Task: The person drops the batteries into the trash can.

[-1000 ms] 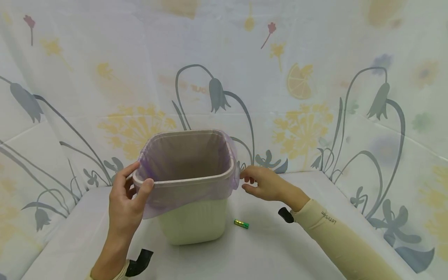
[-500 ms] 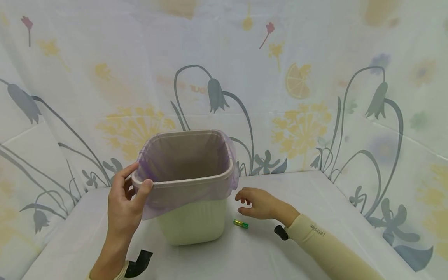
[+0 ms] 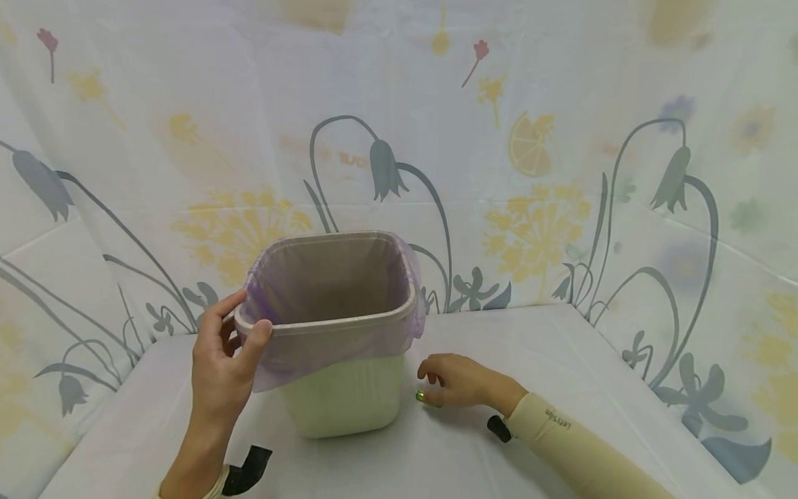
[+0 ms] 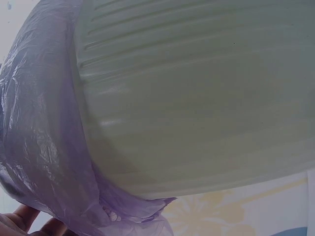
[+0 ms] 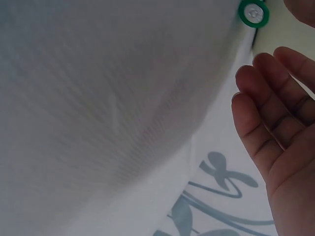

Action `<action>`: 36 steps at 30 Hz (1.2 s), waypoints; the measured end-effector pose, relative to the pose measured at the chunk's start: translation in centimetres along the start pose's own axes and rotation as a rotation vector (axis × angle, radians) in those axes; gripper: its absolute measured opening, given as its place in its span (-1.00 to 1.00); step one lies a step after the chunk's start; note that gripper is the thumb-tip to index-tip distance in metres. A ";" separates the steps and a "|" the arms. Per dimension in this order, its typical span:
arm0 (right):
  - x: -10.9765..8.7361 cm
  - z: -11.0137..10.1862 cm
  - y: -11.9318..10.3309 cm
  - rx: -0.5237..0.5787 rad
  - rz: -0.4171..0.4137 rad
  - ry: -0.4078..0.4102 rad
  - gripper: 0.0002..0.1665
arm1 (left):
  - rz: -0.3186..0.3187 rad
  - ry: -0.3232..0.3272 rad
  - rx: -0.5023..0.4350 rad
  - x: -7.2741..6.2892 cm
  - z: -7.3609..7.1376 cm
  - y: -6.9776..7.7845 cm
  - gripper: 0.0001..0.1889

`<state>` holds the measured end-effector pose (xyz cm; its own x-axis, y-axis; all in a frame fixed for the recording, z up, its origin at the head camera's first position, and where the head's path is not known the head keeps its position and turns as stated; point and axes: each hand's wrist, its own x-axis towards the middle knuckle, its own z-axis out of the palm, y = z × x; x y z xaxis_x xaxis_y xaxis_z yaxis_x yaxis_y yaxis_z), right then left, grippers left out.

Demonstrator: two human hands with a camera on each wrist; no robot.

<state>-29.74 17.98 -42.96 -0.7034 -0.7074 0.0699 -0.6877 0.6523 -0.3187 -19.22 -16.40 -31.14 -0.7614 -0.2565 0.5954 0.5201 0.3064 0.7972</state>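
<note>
A pale green trash bin (image 3: 346, 398) stands on the white table, lined with a thin purple garbage bag (image 3: 349, 344) that is folded over its rim. My left hand (image 3: 223, 364) holds the bin's near left corner, thumb in front and fingers along the left side. In the left wrist view the bag (image 4: 47, 113) hangs in creases over the ribbed wall. To the right of the bin, my right hand (image 3: 458, 381) is low over a small green and gold battery (image 3: 420, 397), partly hidden by the thumb. The right wrist view shows its fingers (image 5: 261, 98) loosely bent, apart from the battery's end (image 5: 253, 13).
Behind the table (image 3: 499, 457) hangs a white cloth (image 3: 399, 83) printed with grey and yellow flowers. It also rises along the left and right sides. A black curved piece sits at each wrist, such as the left wrist strap (image 3: 248, 470).
My right hand has left the bag at the bin's right side and come down toward the person, to the battery. The left hand keeps its hold on the bin.
</note>
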 end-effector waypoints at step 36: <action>-0.8 -0.9 0.9 -0.006 -0.074 -0.009 -0.83 | 0.000 0.015 -0.003 0.0 0.1 0.1 -0.47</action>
<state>-29.95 19.32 -42.46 -0.6490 -0.7561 0.0847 -0.7388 0.5997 -0.3074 -19.17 -16.29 -31.05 -0.7556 -0.2700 0.5968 0.5215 0.3034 0.7975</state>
